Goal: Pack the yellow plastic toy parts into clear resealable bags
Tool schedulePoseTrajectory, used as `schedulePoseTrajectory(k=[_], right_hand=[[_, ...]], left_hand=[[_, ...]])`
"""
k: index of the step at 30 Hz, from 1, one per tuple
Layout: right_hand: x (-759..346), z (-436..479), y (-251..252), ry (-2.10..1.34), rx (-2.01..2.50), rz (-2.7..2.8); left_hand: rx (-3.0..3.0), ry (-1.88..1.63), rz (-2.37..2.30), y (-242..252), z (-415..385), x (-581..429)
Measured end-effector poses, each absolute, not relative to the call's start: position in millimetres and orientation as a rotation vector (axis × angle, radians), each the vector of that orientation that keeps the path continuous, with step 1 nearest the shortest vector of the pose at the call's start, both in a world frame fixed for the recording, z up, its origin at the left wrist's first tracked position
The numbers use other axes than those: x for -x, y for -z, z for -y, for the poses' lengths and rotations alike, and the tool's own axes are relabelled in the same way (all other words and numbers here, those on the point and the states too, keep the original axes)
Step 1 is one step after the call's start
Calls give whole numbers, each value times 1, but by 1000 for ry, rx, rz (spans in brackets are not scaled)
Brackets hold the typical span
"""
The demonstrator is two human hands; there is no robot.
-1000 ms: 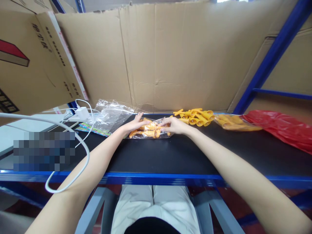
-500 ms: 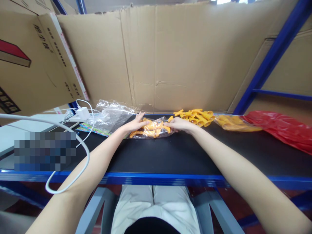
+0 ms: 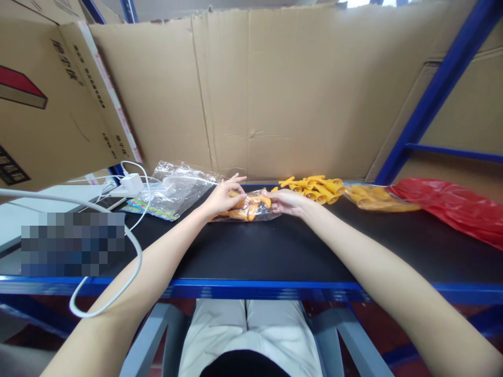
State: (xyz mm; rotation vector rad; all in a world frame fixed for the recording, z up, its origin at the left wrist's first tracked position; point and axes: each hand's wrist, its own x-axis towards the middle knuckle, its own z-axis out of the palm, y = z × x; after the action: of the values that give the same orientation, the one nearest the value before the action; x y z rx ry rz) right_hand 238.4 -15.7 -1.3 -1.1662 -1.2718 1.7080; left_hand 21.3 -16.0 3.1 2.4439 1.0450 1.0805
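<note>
A clear plastic bag (image 3: 251, 213) of orange-yellow plastic pieces lies on the black tabletop in front of me. My left hand (image 3: 225, 197) pinches the bag's upper left part between thumb and forefinger, its other fingers stretched out. At the bag's right end, the curled fingers of my right hand (image 3: 288, 202) grip the plastic. Just behind that hand is a heap of loose yellow plastic pieces (image 3: 320, 189) with flared, horn-like ends.
On the left lie crinkled clear bags (image 3: 176, 180), a white charger plug (image 3: 132, 183) and a looping white cable (image 3: 137, 251) above my left forearm. To the right are another filled bag (image 3: 379, 200) and red plastic film (image 3: 448, 207). Cardboard (image 3: 298, 94) walls the back.
My left hand has gone from lying spread over the bag to a pinch on it. The bag's pieces have shifted, and my right hand has barely moved.
</note>
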Motion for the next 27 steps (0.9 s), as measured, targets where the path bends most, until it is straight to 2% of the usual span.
schedulePoseTrajectory(k=[8,13,18,23,27], right_hand=[[-230,23,7,-1614,1110,1565],[-234,26,6,-1308,1281,2020],[-235,28,6,-1218,1219,2241],[-236,23,6,-1336,1182,2043],[-241,12,6,-1604,1044,1807]], left_hand=[[-2429,-1133,-1033,-3,19,-26],[-2430,-1082,-1035,0,15,-25],[-2397,-1132,-1213,5,5,-16],[-2353,-857,-1495,20,-11,-2],[-2285,-786,-1468,25,-17,1]])
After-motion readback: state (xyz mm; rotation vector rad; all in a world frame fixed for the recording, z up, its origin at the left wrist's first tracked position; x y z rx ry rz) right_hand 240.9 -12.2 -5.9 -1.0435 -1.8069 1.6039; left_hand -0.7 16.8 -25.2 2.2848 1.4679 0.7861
